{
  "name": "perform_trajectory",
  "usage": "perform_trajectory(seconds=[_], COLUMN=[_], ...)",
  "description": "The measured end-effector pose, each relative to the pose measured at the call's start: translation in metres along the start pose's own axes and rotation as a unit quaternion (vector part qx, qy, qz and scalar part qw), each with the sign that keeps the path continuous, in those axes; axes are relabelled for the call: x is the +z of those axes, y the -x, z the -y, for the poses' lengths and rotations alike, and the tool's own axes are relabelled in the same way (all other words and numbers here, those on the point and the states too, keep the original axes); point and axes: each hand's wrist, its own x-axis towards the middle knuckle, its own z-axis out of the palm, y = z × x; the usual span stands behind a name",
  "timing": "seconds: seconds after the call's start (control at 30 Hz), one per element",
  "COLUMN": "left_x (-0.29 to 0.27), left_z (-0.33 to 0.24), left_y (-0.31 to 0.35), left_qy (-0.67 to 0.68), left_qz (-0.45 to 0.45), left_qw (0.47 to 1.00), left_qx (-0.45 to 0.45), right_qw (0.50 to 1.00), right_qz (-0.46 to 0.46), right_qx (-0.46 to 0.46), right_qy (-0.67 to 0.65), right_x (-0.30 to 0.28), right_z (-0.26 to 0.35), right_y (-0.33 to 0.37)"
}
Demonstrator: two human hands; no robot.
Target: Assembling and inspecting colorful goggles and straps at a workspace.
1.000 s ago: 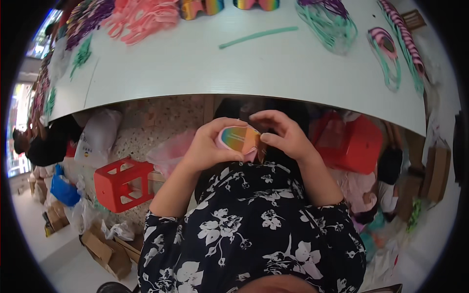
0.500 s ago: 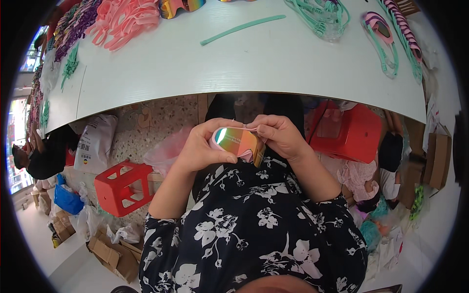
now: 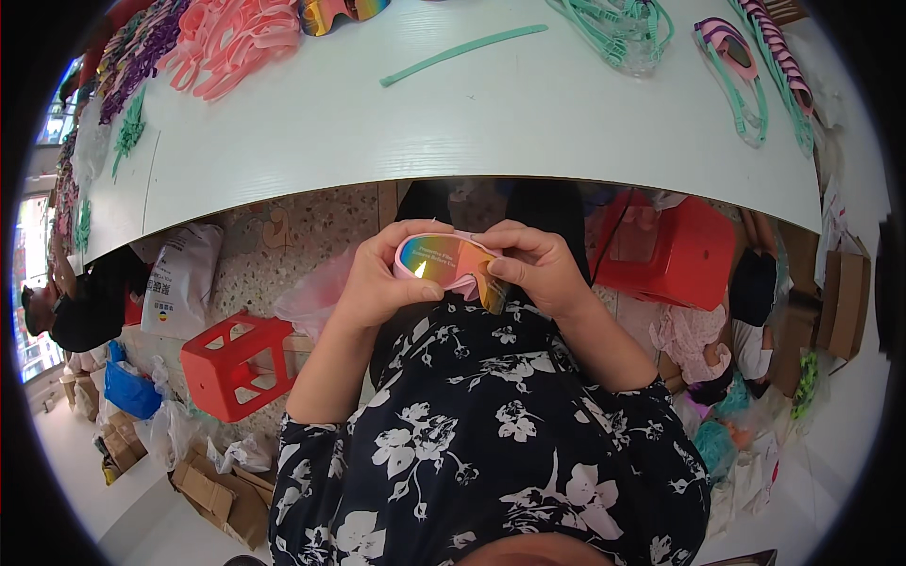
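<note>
We hold a pair of pink-framed goggles with a mirrored rainbow lens (image 3: pixel 444 266) in front of our chest, below the near edge of the white surface (image 3: pixel 491 123). Our left hand (image 3: pixel 382 283) wraps the left end of the frame, its grip pressed onto it with the thumb along the lower rim. Our right hand (image 3: pixel 533 269) pinches the right end of the goggles, thumb under and fingers curled over the top. The lens faces up toward us.

On the surface, well apart from our hands, lie a loose mint-green temple arm (image 3: pixel 462 53), a heap of pink frames (image 3: pixel 231 42), a pile of mint-green frames (image 3: pixel 613 28) and another mirrored pair of goggles (image 3: pixel 342 11). On the floor, a red plastic stool (image 3: pixel 236 363) lies to our left and a red box (image 3: pixel 675 250) stands to our right.
</note>
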Motion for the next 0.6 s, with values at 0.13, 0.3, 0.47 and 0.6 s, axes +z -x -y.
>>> perform_trajectory(seconds=[0.13,0.3,0.47,0.6], left_x=[0.000,-0.005,-0.002,0.001], left_z=[-0.002,-0.001,0.002,0.008], left_y=[0.000,0.002,0.001,0.001], left_qy=[-0.010,-0.045,-0.008,0.017], left_qz=[0.008,0.020,0.010,-0.016], left_qw=[1.000,0.999,1.000,1.000], left_qx=[-0.001,0.000,0.018,0.017], right_qw=[0.999,0.998,0.998,0.991], right_qz=[-0.006,-0.008,0.017,-0.007], right_qx=[0.014,0.021,-0.041,-0.064], right_qy=[-0.030,-0.057,0.039,0.121], right_x=[0.005,0.005,-0.001,0.001], right_z=[0.003,0.004,-0.001,-0.007], right_y=[-0.001,-0.001,-0.002,0.001])
